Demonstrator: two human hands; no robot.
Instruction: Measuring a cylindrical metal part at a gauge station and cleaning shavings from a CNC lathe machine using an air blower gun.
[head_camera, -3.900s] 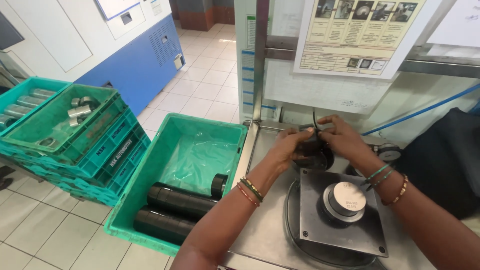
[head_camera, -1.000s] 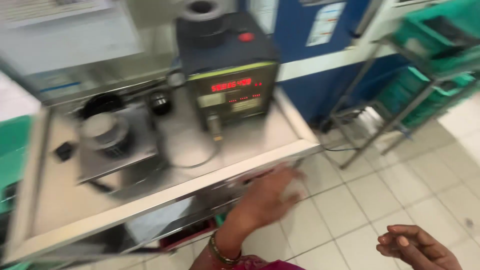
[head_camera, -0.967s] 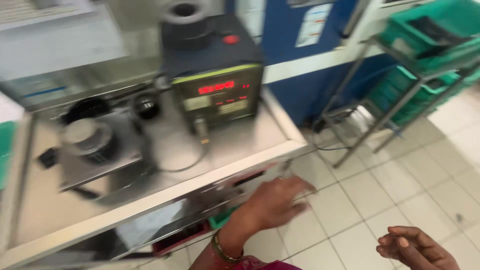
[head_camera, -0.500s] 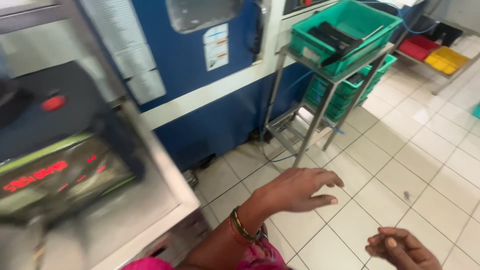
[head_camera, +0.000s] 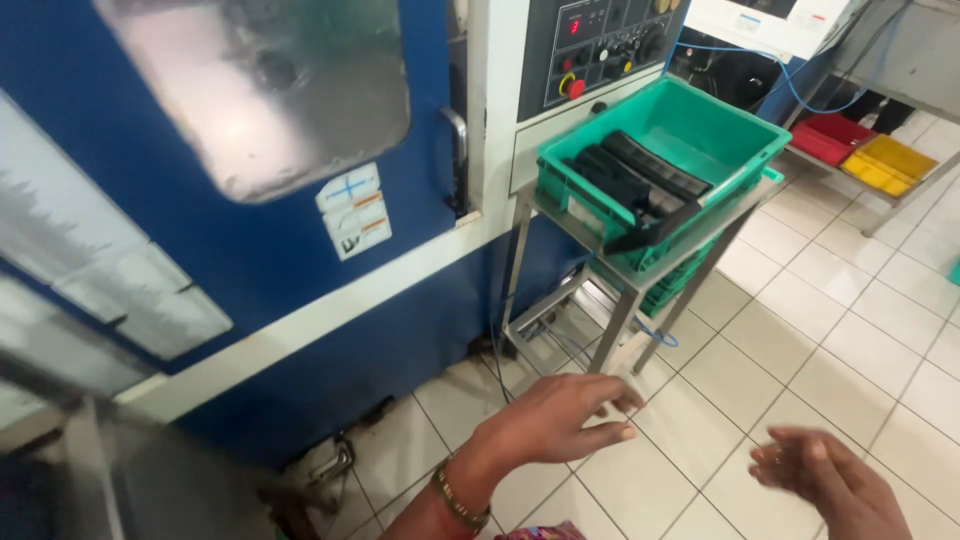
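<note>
Both my hands are empty. My left hand (head_camera: 560, 420) is extended forward, palm down, fingers spread loosely and holding nothing. My right hand (head_camera: 835, 485) hangs lower and to the right, fingers half curled and apart, gripping nothing.

Nearest item: a green crate (head_camera: 665, 165), ahead of and above my left hand, resting on a metal stand (head_camera: 625, 300). Inside lie long black parts (head_camera: 640, 180), side by side, long axes running from near-right to far-left; one tilts against the near wall.

A second green crate (head_camera: 670, 290) sits on the stand's lower shelf.

Left of the crate, on the blue machine door (head_camera: 200, 250), a small white rectangular label (head_camera: 353, 210) with blue and orange marks. Above the crate, a dark control panel (head_camera: 600, 45) with red and yellow buttons.

Far right: a red tray (head_camera: 830, 138) and a yellow tray (head_camera: 893, 165), touching, well apart from my hands.
</note>
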